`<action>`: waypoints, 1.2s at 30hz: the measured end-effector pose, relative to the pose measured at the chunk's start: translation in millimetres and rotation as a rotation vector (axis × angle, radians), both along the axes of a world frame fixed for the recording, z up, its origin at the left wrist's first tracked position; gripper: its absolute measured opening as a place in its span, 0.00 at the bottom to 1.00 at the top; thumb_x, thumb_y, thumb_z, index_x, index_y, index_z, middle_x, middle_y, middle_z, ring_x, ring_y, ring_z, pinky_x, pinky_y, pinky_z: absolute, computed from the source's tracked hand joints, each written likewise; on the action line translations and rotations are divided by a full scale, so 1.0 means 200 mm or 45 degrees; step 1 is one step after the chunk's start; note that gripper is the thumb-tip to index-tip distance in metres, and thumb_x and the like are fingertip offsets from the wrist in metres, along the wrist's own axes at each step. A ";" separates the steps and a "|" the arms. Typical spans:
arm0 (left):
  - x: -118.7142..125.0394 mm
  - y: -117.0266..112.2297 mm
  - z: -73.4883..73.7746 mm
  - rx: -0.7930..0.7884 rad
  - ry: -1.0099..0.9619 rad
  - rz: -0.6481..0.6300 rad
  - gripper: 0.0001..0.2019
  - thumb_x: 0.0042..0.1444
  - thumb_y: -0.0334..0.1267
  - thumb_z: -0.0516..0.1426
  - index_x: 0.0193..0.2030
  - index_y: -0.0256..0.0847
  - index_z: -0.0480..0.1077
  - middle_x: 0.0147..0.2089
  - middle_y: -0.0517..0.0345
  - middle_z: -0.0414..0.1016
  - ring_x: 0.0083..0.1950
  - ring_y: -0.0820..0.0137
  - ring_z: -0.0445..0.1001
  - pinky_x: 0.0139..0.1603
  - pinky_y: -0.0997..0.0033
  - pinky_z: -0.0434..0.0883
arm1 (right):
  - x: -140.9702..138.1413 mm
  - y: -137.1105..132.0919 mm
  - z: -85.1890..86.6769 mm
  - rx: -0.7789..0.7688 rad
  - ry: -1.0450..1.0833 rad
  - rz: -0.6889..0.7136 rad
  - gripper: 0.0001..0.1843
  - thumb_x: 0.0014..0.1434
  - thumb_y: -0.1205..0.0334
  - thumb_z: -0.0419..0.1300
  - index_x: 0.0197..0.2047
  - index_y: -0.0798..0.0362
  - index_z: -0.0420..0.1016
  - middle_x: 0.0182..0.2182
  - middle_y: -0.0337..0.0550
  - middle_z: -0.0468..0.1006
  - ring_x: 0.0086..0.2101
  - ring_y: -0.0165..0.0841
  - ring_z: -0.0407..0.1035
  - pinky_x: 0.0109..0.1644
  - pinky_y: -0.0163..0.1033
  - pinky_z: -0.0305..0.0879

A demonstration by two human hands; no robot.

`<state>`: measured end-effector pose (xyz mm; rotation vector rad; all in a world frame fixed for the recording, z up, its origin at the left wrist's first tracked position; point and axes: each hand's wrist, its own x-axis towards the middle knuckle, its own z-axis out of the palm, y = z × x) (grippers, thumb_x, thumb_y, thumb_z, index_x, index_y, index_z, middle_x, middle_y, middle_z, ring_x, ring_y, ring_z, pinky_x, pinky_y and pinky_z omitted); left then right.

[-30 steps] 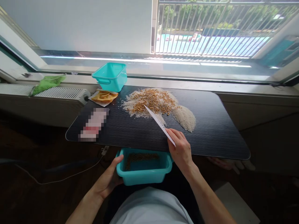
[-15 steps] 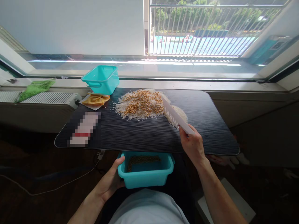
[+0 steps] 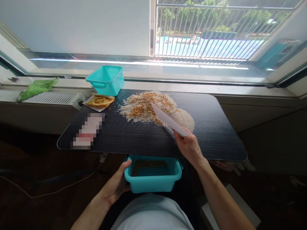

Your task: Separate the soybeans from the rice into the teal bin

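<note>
My right hand is closed round the near end of a white slotted plastic scraper. The scraper's far end dips into a mixed pile of white rice and yellow peas on the dark table. Mostly bare rice lies to the right of the blade, while peas are thickest left of it. My left hand grips the left rim of a turquoise plastic tub, thumb over the edge. Held below the table's front edge, that tub has small brownish grains along its bottom.
A second turquoise tub stands at the table's back left corner. Before it lies folded flatbread on white paper, then a blurred-out phone-like object. The black table meets a windowsill; a green cloth rests on the radiator.
My right hand has swept the scraper leftward through the pile, uncovering more rice behind it. My left hand still holds the tub, which sits slightly further right in view.
</note>
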<state>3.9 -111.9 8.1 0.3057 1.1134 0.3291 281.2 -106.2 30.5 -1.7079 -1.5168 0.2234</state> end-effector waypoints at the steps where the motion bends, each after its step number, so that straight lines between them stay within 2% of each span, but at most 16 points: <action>1: 0.00 0.00 -0.01 0.000 -0.011 -0.002 0.33 0.54 0.56 0.55 0.65 0.47 0.58 0.59 0.50 0.73 0.59 0.55 0.70 0.52 0.58 0.71 | 0.00 0.00 0.00 -0.006 0.019 0.021 0.13 0.62 0.59 0.53 0.41 0.52 0.78 0.37 0.44 0.81 0.37 0.37 0.75 0.41 0.38 0.71; 4: 0.00 0.00 -0.02 0.001 -0.037 -0.001 0.33 0.54 0.56 0.56 0.65 0.46 0.59 0.59 0.50 0.73 0.59 0.55 0.71 0.53 0.58 0.71 | 0.02 -0.03 -0.01 -0.035 0.084 0.024 0.13 0.60 0.58 0.55 0.40 0.53 0.79 0.36 0.45 0.81 0.35 0.38 0.76 0.38 0.38 0.71; 8: 0.00 -0.01 -0.02 0.015 -0.039 -0.001 0.34 0.54 0.56 0.56 0.65 0.46 0.59 0.58 0.50 0.74 0.58 0.55 0.71 0.53 0.58 0.71 | 0.06 -0.09 0.00 -0.115 0.190 -0.064 0.14 0.58 0.56 0.57 0.39 0.54 0.80 0.32 0.45 0.82 0.29 0.37 0.75 0.32 0.38 0.72; 13: -0.01 0.00 -0.01 0.017 -0.024 -0.014 0.34 0.54 0.57 0.56 0.65 0.46 0.59 0.58 0.49 0.74 0.57 0.54 0.72 0.52 0.57 0.71 | 0.08 -0.15 0.02 -0.207 0.304 -0.113 0.16 0.56 0.55 0.58 0.41 0.54 0.82 0.33 0.44 0.83 0.34 0.41 0.77 0.41 0.42 0.74; 16: 0.00 0.00 0.00 0.017 -0.012 -0.016 0.34 0.54 0.57 0.55 0.65 0.46 0.59 0.58 0.49 0.74 0.56 0.54 0.72 0.52 0.56 0.71 | 0.08 -0.17 0.02 -0.230 0.342 -0.123 0.16 0.56 0.54 0.59 0.40 0.54 0.82 0.33 0.44 0.83 0.36 0.42 0.77 0.42 0.43 0.74; 28: 0.00 0.00 0.00 0.021 -0.014 -0.001 0.34 0.54 0.56 0.56 0.66 0.46 0.57 0.60 0.49 0.72 0.59 0.54 0.70 0.54 0.57 0.70 | 0.05 -0.15 0.06 -0.241 0.375 -0.052 0.16 0.55 0.53 0.60 0.38 0.54 0.83 0.27 0.43 0.82 0.35 0.43 0.77 0.37 0.42 0.74; 36: -0.01 -0.01 -0.01 0.041 -0.034 0.001 0.34 0.53 0.56 0.57 0.65 0.46 0.59 0.59 0.48 0.73 0.57 0.53 0.71 0.53 0.56 0.70 | 0.04 -0.21 0.08 -0.257 0.356 0.043 0.15 0.56 0.53 0.59 0.40 0.53 0.82 0.32 0.43 0.83 0.34 0.42 0.77 0.38 0.43 0.75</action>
